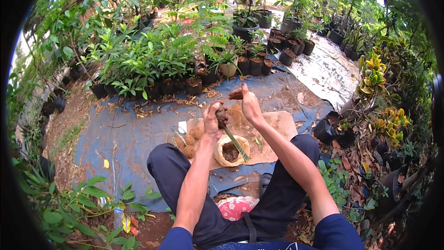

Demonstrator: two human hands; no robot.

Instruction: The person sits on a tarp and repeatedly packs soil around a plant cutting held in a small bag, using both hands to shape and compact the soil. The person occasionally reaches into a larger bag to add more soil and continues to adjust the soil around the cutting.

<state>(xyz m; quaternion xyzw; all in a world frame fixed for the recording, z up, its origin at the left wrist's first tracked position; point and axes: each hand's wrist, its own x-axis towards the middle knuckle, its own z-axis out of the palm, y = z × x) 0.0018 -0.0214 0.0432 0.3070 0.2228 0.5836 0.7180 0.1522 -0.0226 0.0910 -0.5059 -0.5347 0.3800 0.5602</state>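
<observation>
My left hand point(211, 121) grips a dark ball of moist soil point(221, 115). From its lower side a long, flat green leaf cutting point(236, 145) slants down to the right, passing over a pale sack with a rolled rim point(245, 143). Dark soil point(229, 152) fills the inside of that sack. To the right of the ball my right hand point(249, 103) is raised and apart from it, fingers extended, with nothing held. Several brown fibre balls point(189, 139) lie left of the sack. Loose brown fibre point(237, 114) is spread beyond it on a tan sheet point(275, 127).
A blue tarp point(118, 146) covers the ground. Potted seedlings point(166, 85) and black grow bags point(256, 65) line its far side. A white sheet point(326, 73) lies at the right, near yellow-leaved shrubs point(373, 73). Leafy stems point(86, 194) and a plastic bottle point(118, 218) are at lower left.
</observation>
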